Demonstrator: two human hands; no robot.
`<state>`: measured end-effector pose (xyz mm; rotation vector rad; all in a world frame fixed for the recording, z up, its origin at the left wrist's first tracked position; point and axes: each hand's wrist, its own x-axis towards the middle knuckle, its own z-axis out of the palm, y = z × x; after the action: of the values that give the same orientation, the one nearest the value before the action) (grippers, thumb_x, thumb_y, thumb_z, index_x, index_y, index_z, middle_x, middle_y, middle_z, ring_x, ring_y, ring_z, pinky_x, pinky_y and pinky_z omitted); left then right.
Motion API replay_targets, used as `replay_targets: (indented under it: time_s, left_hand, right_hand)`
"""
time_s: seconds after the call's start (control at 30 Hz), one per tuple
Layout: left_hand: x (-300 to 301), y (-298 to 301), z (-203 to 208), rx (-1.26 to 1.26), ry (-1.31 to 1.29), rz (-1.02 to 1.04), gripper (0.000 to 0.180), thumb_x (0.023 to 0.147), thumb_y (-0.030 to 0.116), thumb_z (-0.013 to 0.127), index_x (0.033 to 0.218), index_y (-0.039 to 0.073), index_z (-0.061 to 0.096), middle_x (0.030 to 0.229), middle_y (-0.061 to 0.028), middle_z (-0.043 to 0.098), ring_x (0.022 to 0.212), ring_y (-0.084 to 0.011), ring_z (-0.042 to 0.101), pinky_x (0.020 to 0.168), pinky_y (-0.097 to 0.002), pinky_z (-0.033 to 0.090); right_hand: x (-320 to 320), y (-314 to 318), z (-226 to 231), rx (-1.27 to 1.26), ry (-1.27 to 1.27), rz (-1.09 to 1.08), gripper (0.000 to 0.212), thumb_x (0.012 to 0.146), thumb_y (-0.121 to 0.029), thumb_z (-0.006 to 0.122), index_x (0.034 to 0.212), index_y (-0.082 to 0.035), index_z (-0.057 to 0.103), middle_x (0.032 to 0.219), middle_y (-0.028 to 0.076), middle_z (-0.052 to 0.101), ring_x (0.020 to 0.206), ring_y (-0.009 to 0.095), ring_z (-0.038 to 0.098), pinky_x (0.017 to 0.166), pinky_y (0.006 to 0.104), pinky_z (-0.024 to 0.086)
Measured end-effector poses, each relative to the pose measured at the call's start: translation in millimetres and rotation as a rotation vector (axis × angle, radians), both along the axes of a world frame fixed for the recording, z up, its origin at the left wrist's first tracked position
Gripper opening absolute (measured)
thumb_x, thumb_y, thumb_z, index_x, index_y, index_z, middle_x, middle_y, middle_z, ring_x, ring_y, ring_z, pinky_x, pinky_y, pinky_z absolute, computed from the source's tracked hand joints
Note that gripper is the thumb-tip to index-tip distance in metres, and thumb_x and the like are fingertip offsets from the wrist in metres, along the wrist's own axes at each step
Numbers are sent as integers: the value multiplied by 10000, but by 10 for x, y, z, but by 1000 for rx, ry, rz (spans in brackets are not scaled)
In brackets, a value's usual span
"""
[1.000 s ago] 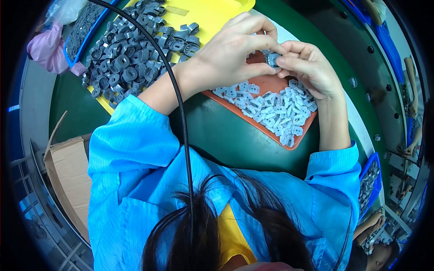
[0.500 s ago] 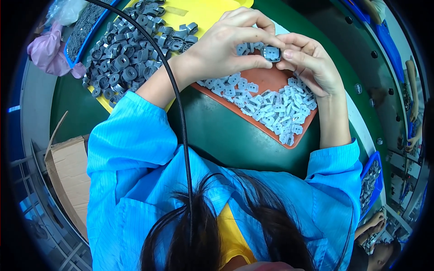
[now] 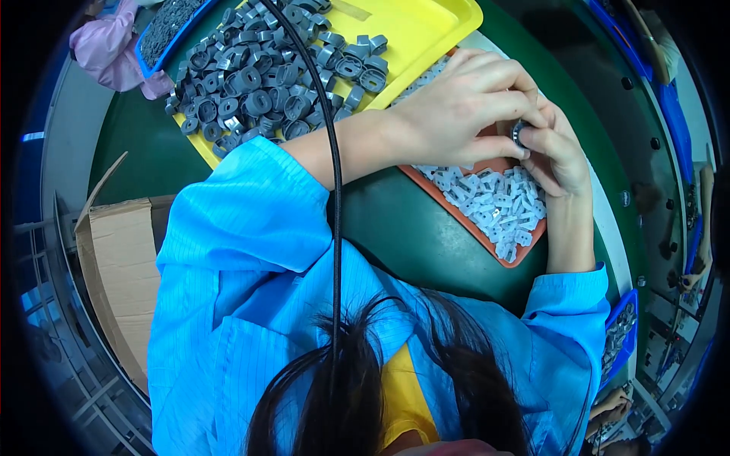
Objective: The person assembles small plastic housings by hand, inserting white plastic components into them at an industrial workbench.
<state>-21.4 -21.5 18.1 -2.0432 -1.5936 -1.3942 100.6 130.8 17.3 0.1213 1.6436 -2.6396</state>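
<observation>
Both hands' fingers (image 3: pixel 508 146) pinched round small grey ring (image 3: pixel 520 133)

Our left hand (image 3: pixel 456 106) and right hand (image 3: pixel 559 148) meet over orange tray (image 3: pixel 464 220), fingertips pinching small grey ring (image 3: pixel 520 133) between them. White clips (image 3: pixel 498 205) heaped in tray under our hands. Yellow tray (image 3: pixel 426 30) up-left, piled with grey rings (image 3: pixel 258 83). Cardboard box (image 3: pixel 114 266) at left. Black cable (image 3: pixel 332 190) crosses our blue sleeve (image 3: pixel 236 228).
</observation>
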Motion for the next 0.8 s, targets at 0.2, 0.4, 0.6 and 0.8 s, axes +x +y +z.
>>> replay_targets:
  time_s: [0.2, 0.4, 0.6, 0.8]
  left_hand:
    - [-465, -195, 167, -420, 88, 456, 382, 807, 249, 695, 1100, 30, 586, 1043, -152, 600, 997, -314, 584, 872, -380, 465]
    - [-789, -611, -18, -745, 255, 709, 362, 843, 281, 636, 1107, 35, 617, 1001, -161, 645, 949, -319, 614, 872, -380, 471]
    - [-848, -435, -187, -547, 312, 669, 185, 851, 215, 590, 936, 90, 697, 891, -121, 667, 896, -287, 619, 791, -405, 467]
    - [-463, -115, 231, -273, -34, 422, 135, 864, 106, 594, 945, 0, 620, 892, -156, 592, 887, -265, 613, 747, -354, 492]
  right_hand:
    - [13, 665, -142, 767, -220, -665, 163, 767, -88, 694, 894, -51, 599, 771, -2, 607, 675, 56, 534, 612, 198, 415]
    - [88, 889, -265, 1521, -280, -851, 233, 802, -130, 691, 1017, -61, 633, 855, 0, 648, 758, 88, 580, 721, 229, 458]
    - [31, -39, 151, 1171, -11, -130, 157, 769, -113, 676, 866, 10, 664, 888, 98, 662, 772, 192, 624, 744, 313, 494]
    - [115, -398, 69, 1346, 74, 26, 144, 748, -105, 703, 818, 9, 650, 800, 135, 639, 765, 282, 625, 701, 366, 495]
